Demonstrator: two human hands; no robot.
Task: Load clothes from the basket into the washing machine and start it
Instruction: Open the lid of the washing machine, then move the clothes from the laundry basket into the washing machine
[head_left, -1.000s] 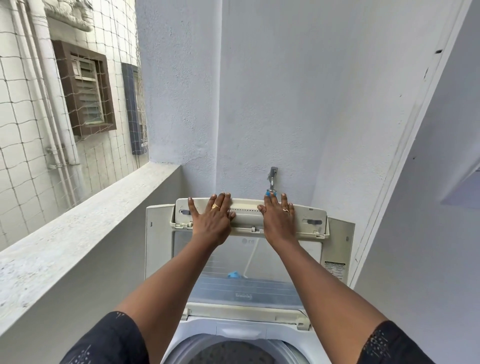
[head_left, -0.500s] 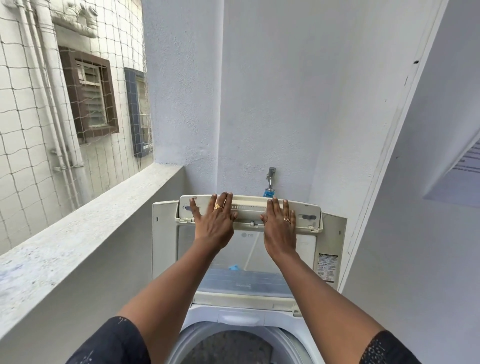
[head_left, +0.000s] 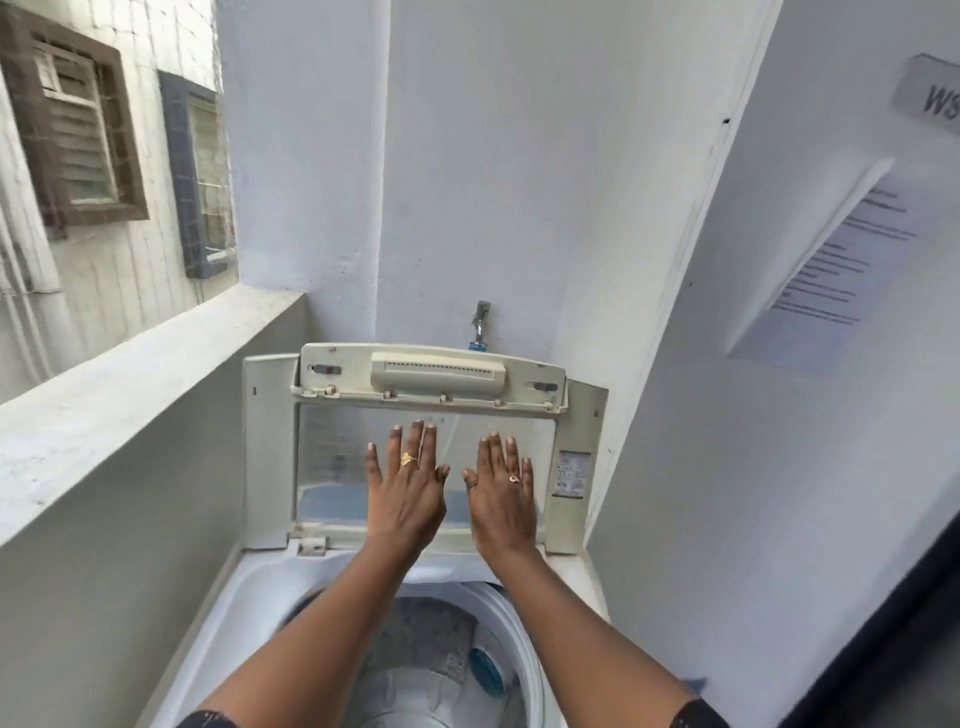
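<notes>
1. The washer (head_left: 244, 597) stands in the corner of a narrow balcony. Its left side is against the low wall under the ledge (head_left: 130, 374) and its back is to the white wall.
2. Its lid (head_left: 431, 371) is up, standing nearly upright along the back edge of the washer's top. The cream upper section sits above a clear pane (head_left: 332, 457).
3. The left hand (head_left: 408, 493) is spread flat, fingers straight and a little apart, palm toward the lower middle of the pane. There is a gold ring (head_left: 409, 460) on one finger.
4. The right hand (head_left: 501, 499) is just beside it, flat in the same way, fingers straight and pointing up. The two thumbs are near each other but apart.
5. From here I cannot tell whether the palms press on the pane or are just off it.
6. Below the forearms the drum (head_left: 431, 629) lies open, with a grey wall and a teal round part (head_left: 485, 673) at its right side. It is blurred, so I cannot tell whether any clothes lie in it.
7. A tap (head_left: 480, 325) sticks out of the wall just above the lid's top edge, right of its middle.
8. A sticker (head_left: 571, 475) sits on the lid's right frame, beside the right hand.
9. A printed sheet (head_left: 841, 260) hangs on the right-hand wall, well above the washer.
10. Beyond the ledge, two shuttered windows (head_left: 78, 130) show on the facing building.
</notes>
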